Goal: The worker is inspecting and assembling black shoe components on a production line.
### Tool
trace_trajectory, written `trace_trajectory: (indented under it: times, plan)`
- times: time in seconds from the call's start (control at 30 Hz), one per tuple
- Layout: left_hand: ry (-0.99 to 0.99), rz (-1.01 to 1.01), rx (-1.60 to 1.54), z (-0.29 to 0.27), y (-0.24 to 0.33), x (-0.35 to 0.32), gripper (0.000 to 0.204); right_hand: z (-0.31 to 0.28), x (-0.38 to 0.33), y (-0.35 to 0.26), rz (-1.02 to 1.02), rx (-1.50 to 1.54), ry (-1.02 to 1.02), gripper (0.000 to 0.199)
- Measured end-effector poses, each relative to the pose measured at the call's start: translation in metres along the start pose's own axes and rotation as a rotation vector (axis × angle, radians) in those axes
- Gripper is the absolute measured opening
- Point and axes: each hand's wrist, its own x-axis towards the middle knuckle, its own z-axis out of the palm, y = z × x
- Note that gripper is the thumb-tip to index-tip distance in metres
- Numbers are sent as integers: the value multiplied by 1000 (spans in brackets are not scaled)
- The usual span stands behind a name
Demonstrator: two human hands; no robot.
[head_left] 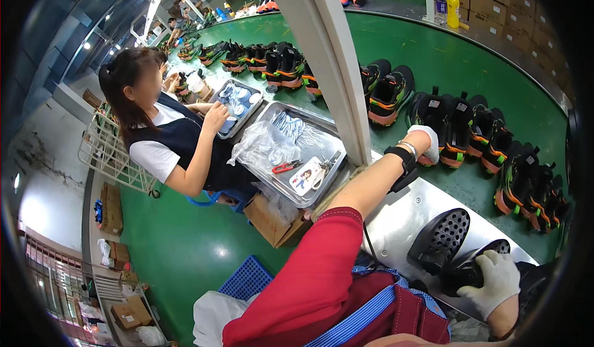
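Observation:
My left arm, in a maroon sleeve with a black band at the wrist, stretches out to a row of sneakers. My left hand (426, 141), in a white glove, is against the near end of a black sneaker (431, 109) with an orange and green sole. Its fingers are mostly hidden. At the lower right my gloved right hand (493, 280) is closed on a black perforated clog (464, 274), thumb toward me and fingers over its top. A matching black clog (438, 239) lies just left of it on the metal plate (405, 214).
More sneakers (526, 180) line the green conveyor (461, 62). A white post (334, 56) rises left of my reaching arm. Farther left, a metal tray (309, 118) holds plastic bags, red-handled cutters and scissors. A co-worker (167, 124) sits beside a smaller tray (247, 87).

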Motion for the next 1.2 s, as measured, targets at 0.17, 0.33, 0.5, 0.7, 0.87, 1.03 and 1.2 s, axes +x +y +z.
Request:
trace_trajectory:
  times: [0.17,0.33,0.5,0.7,0.87,1.03,1.2]
  plan:
    - [23,61,-52,-5,11,-4,52,24,-29,-2,103,20,155,65]
    - [155,-51,77,-25,-14,-25,57,32,-21,-2,72,96,272,54]
    - [317,-149,357,-31,-3,-20,62,24,-41,12,169,142,305,48]
    - [401,149,122,-31,55,-20,49,22,-52,21,200,227,268,43]
    - [226,134,-150,4,45,29,51,21,-57,25,84,324,258,40]
    - [187,110,32,-1,73,12,45,23,-55,29,83,306,212,38]
    - [182,183,-50,7,67,11,51,16,-60,25,80,266,231,38]
